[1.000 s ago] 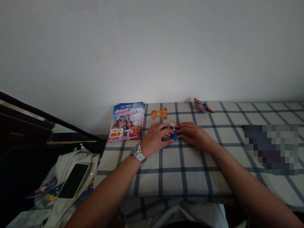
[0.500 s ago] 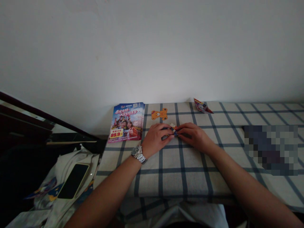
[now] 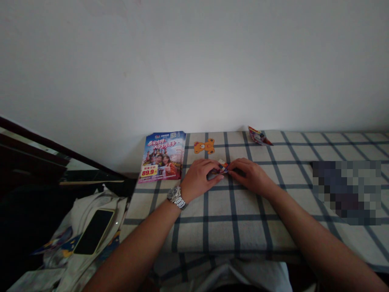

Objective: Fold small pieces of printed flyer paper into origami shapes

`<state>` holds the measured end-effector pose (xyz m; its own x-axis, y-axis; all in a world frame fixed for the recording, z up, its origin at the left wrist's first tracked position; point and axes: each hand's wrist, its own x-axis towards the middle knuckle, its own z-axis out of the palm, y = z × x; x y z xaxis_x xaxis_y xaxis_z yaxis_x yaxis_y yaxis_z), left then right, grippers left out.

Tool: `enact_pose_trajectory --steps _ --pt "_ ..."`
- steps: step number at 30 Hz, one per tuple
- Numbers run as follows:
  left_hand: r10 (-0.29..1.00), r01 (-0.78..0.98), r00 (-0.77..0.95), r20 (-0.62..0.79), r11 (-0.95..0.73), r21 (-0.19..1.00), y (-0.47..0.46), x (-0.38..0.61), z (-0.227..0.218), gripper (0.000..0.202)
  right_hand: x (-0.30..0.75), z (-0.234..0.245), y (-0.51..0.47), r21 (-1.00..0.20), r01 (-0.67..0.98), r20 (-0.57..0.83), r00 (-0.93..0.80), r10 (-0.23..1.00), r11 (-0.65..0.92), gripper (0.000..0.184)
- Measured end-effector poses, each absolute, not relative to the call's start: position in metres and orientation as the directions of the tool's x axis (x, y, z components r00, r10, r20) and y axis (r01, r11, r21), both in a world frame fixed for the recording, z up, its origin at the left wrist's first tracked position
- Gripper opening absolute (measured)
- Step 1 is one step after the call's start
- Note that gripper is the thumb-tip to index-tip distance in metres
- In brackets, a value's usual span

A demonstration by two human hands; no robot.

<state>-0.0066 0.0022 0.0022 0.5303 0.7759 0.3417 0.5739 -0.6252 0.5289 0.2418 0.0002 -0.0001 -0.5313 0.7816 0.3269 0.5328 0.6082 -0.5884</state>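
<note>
My left hand (image 3: 199, 177), with a metal watch at the wrist, and my right hand (image 3: 251, 175) meet on the checked tablecloth (image 3: 231, 207). Between their fingertips lies a small folded piece of coloured paper (image 3: 221, 168), mostly covered by the fingers. Both hands pinch and press it flat against the cloth. The paper shows blue, white and red patches.
A stack of colourful flyers (image 3: 162, 155) lies at the table's back left corner. An orange bear sticker (image 3: 204, 146) sits beside it. A small folded paper shape (image 3: 259, 136) rests near the wall. A phone (image 3: 95, 231) lies on cloth left of the table. A blurred patch covers the right.
The folded paper has become smaller and flatter under my fingers. My fingertips have closed in toward each other over it. The arms have hardly shifted.
</note>
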Motion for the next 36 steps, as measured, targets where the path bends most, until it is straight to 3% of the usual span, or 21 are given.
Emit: enact_pose_trajectory --steps 8,25,36 --pt "0.786 0.652 0.524 0.328 -0.618 0.439 -0.002 -0.007 0.004 0.012 0.241 0.004 -0.002 -0.593 0.566 0.296 -0.508 0.809 0.572 0.003" --pt "0.846 0.682 0.450 0.287 -0.533 0.501 0.000 -0.004 0.003 0.011 0.234 0.001 -0.002 -0.661 0.611 0.237 -0.381 0.894 0.435 0.007" --pt "0.856 0.705 0.430 0.288 -0.517 0.485 0.001 -0.002 0.002 0.009 0.230 -0.002 0.002 -0.633 0.616 0.309 -0.354 0.883 0.469 0.005"
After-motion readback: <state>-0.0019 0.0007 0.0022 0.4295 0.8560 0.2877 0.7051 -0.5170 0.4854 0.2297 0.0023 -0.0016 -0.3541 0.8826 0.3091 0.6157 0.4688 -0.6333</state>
